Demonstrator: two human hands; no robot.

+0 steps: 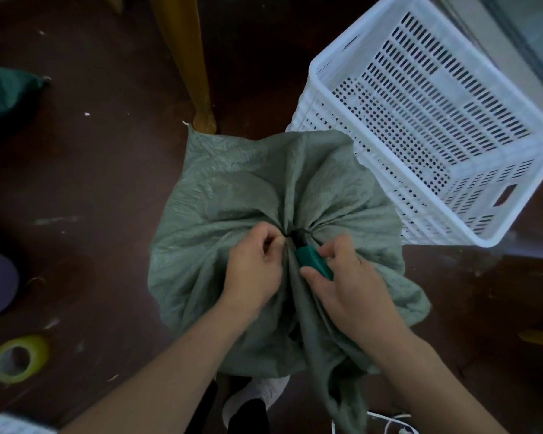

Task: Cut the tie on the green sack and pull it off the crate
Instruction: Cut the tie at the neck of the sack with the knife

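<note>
On the floor [91, 170], at the gathered neck of the sack [232, 189], the tie [298, 234] sits between both grips. The left grip [254, 267] pinches the neck beside it, and the right grip [351, 283] holds the cutter [314, 263], aimed up-left at it.

I see a dark brown floor [91, 183] with white specks. The green sack [232, 189] sits on it under my fingers [334, 247]. A white basket [342, 42] stands past them on the right, a wooden leg [185, 57] stands past them, and a yellow tape roll [19, 358] lies far to their left.
</note>
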